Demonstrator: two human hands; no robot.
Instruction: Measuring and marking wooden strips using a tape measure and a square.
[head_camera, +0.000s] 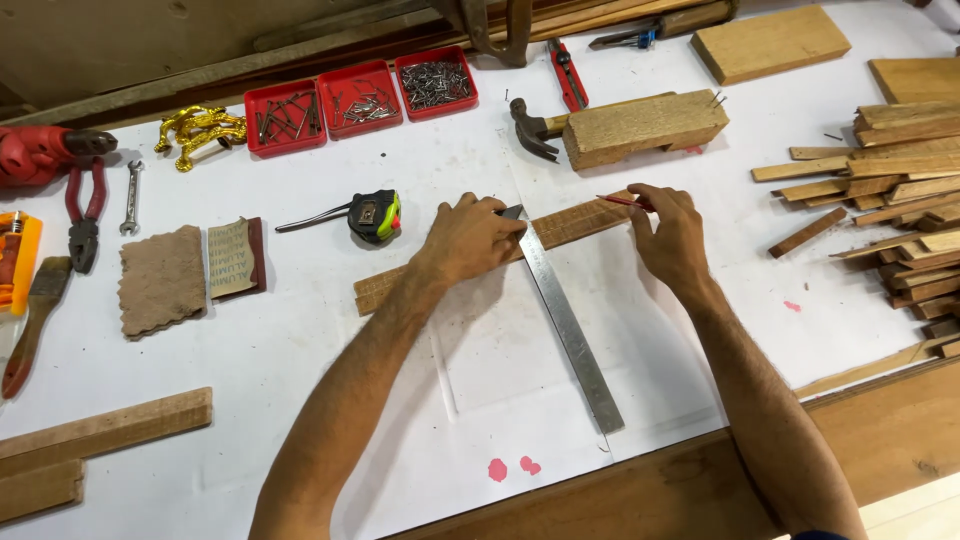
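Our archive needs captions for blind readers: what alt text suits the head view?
Left hand presses a metal square across a wooden strip on a white table; right hand holds a red pencil to it.

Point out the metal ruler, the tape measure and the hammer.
metal ruler (570, 335): head view, middle of the blade.
tape measure (375, 216): head view, centre of its case.
hammer (527, 125): head view, on the dark head.

A white-covered workbench (300, 340) carries a wooden strip (570, 225) at its middle. Left of the strip lie a tape measure (375, 215) and sandpaper (162, 280); behind it, red trays (360, 95); right, stacked offcuts (900, 200).
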